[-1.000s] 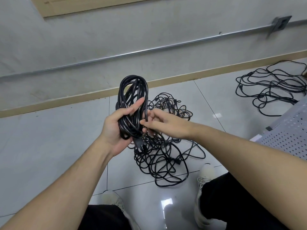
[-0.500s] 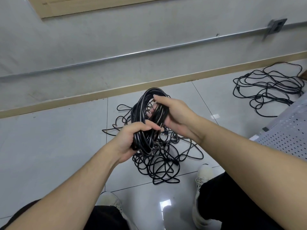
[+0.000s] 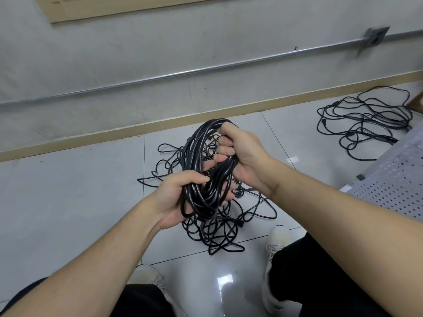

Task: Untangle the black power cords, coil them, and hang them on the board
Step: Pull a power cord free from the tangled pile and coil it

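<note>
Big round coil of shiny black power cord (image 3: 206, 179) tight in left hand (image 3: 178, 197) and right hand (image 3: 242, 156), above messy black cord pile (image 3: 217, 229) on floor

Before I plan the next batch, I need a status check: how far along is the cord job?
Early. Done: one coiled cord bundle is wound into loops. In hand: the left hand grips its lower end and the right hand its upper side. Left: a tangled cord pile under the hands, another loose cord pile at far right, and nothing hangs on the visible corner of the perforated board.
</note>
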